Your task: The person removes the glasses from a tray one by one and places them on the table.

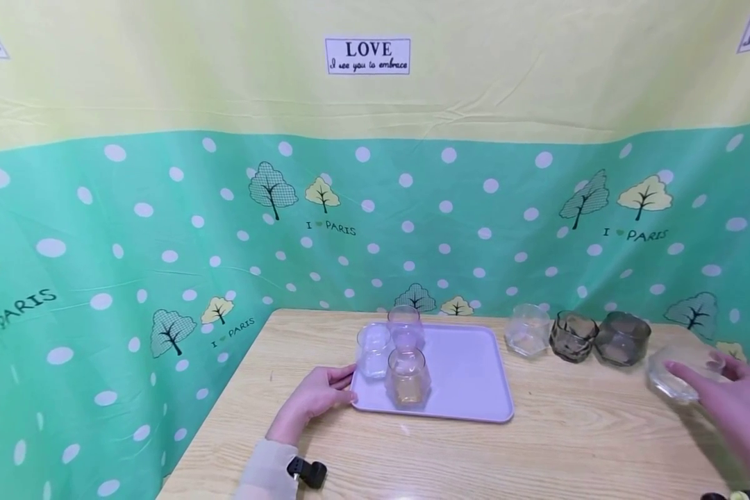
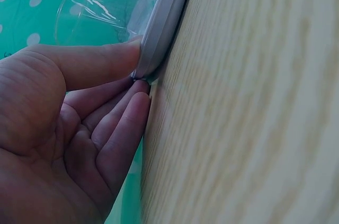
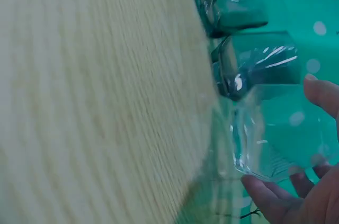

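My left hand (image 1: 319, 394) pinches the left edge of a pale lilac tray (image 1: 469, 371); the left wrist view shows the thumb against the rim and the fingertips low at its edge. Three glasses stand on the tray's left part: a clear glass (image 1: 373, 354), a pinkish glass (image 1: 406, 328) and an amber-tinted glass (image 1: 408, 382). At the far right my right hand (image 1: 740, 397) holds a clear faceted glass (image 3: 280, 128) between thumb and fingers. That glass is slightly tilted and blurred in the head view; whether its base touches the table I cannot tell.
Right of the tray, along the table's back, stand a clear glass (image 1: 528, 333), a dark smoky glass (image 1: 573, 338) and a wider dark glass (image 1: 623, 340). Behind the wooden table (image 1: 569, 444) hangs a green and yellow patterned curtain (image 1: 450, 229).
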The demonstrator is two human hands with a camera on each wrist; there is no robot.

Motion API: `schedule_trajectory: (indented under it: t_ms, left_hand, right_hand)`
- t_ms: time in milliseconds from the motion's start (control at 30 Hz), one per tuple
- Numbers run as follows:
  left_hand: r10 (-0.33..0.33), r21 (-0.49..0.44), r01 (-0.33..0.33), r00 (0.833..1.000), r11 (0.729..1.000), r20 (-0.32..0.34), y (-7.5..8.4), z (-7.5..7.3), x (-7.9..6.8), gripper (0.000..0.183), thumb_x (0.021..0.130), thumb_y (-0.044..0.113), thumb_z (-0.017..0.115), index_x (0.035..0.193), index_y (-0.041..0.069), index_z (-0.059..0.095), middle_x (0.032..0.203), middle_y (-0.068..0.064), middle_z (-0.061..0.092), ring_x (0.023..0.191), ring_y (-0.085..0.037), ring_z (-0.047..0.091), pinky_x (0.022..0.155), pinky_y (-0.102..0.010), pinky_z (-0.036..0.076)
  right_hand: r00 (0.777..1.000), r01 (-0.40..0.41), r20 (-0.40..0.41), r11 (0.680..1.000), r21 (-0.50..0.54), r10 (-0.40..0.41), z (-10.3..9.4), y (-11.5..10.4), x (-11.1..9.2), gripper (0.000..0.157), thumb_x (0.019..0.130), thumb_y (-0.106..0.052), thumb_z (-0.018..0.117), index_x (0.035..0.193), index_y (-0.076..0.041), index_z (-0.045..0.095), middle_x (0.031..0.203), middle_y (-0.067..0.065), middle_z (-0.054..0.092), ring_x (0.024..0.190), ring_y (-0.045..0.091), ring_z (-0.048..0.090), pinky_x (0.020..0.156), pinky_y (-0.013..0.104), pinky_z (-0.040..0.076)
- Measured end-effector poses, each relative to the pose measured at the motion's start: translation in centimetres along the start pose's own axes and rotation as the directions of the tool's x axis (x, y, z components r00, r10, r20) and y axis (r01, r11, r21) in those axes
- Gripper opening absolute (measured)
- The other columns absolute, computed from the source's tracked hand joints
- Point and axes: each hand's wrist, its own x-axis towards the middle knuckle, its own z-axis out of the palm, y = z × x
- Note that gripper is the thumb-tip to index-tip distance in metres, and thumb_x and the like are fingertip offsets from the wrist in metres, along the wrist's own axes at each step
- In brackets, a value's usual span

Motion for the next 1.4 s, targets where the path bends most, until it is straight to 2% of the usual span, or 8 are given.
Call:
schedule_trajectory:
  t_ms: [100, 200, 300, 467, 600, 867, 1233, 1400]
  left_hand:
    - [0.009, -0.015, -0.009, 1.000, 1.000, 0.005, 0.0, 0.1, -0.1, 0.064, 0.084, -0.001, 0.084, 0.144, -0.007, 0.061, 0.143, -0.020, 0.065, 0.136, -0.036, 0.060, 0.117, -0.050, 0.044]
    - [0.016, -0.024, -0.016, 1.000, 1.000, 0.015, 0.0, 0.1, -0.1, 0.064, 0.084, -0.001, 0.084, 0.143, -0.008, 0.061, 0.143, -0.021, 0.064, 0.136, -0.036, 0.060, 0.116, -0.050, 0.045]
    - [0.017, -0.014, -0.017, 1.000, 1.000, 0.011, 0.0, 0.1, -0.1, 0.064, 0.084, 0.000, 0.085, 0.143, -0.007, 0.062, 0.142, -0.020, 0.065, 0.136, -0.036, 0.060, 0.117, -0.050, 0.044]
    - [0.016, -0.014, -0.016, 1.000, 1.000, 0.005, 0.1, 0.0, -0.2, 0.065, 0.083, 0.000, 0.085, 0.143, -0.007, 0.061, 0.141, -0.020, 0.066, 0.136, -0.036, 0.059, 0.117, -0.051, 0.043]
    - [0.008, -0.006, -0.008, 1.000, 1.000, 0.003, 0.2, -0.1, -0.2, 0.065, 0.083, 0.001, 0.086, 0.144, -0.006, 0.062, 0.141, -0.018, 0.066, 0.137, -0.036, 0.059, 0.118, -0.052, 0.042]
    - [-0.001, 0.003, 0.001, 1.000, 1.000, -0.004, 0.2, -0.1, -0.1, 0.065, 0.084, 0.002, 0.086, 0.144, -0.004, 0.062, 0.139, -0.017, 0.068, 0.138, -0.035, 0.058, 0.119, -0.052, 0.040]
    - [-0.004, 0.016, 0.005, 1.000, 1.000, -0.005, 0.3, 0.0, -0.1, 0.065, 0.083, 0.003, 0.086, 0.144, -0.003, 0.063, 0.140, -0.016, 0.068, 0.138, -0.035, 0.058, 0.120, -0.054, 0.039]
    - [-0.010, 0.006, 0.010, 1.000, 1.000, -0.006, 0.3, -0.1, -0.1, 0.065, 0.083, 0.002, 0.086, 0.144, -0.003, 0.063, 0.140, -0.016, 0.068, 0.138, -0.035, 0.058, 0.120, -0.053, 0.039]
  right_hand:
    - [0.996, -0.067, -0.055, 0.997, 0.050, 0.070, 0.6, -0.2, 0.6, 0.108, 0.098, -0.058, 0.070, 0.161, 0.012, 0.019, 0.172, 0.037, 0.010, 0.145, 0.056, 0.027, 0.119, 0.068, 0.031]
    - [0.990, -0.085, -0.107, 0.992, 0.092, 0.094, 0.9, -0.2, 1.4, 0.106, 0.099, -0.053, 0.070, 0.162, 0.013, 0.015, 0.173, 0.035, 0.007, 0.154, 0.054, 0.019, 0.125, 0.068, 0.024]
    - [0.989, -0.054, -0.129, 0.994, 0.093, 0.066, 0.7, -0.3, 2.4, 0.108, 0.101, -0.050, 0.068, 0.166, 0.010, 0.006, 0.173, 0.034, 0.002, 0.158, 0.055, 0.010, 0.127, 0.067, 0.018]
    - [0.993, 0.012, -0.118, 0.997, 0.070, -0.003, 0.3, -0.6, 3.9, 0.107, 0.102, -0.048, 0.066, 0.166, 0.009, 0.002, 0.173, 0.034, 0.000, 0.158, 0.057, 0.008, 0.125, 0.071, 0.020]
    - [0.996, 0.023, -0.085, 0.998, 0.056, -0.018, 0.2, -0.9, 4.6, 0.107, 0.102, -0.050, 0.067, 0.166, 0.008, 0.004, 0.173, 0.034, 0.000, 0.157, 0.059, 0.009, 0.122, 0.075, 0.022]
    - [0.998, -0.003, -0.056, 1.000, 0.026, 0.005, 0.3, -1.2, 4.8, 0.108, 0.100, -0.055, 0.066, 0.165, 0.011, 0.010, 0.169, 0.040, 0.014, 0.149, 0.060, 0.024, 0.118, 0.074, 0.031]
    - [0.993, -0.067, -0.089, 0.995, 0.070, 0.073, 1.1, -1.5, 4.4, 0.105, 0.100, -0.052, 0.067, 0.167, 0.006, 0.010, 0.172, 0.035, 0.012, 0.154, 0.057, 0.020, 0.122, 0.071, 0.029]
    - [0.995, -0.060, -0.080, 0.997, 0.058, 0.065, 1.2, -1.5, 4.4, 0.106, 0.101, -0.053, 0.067, 0.167, 0.006, 0.009, 0.172, 0.036, 0.012, 0.154, 0.058, 0.020, 0.122, 0.071, 0.029]
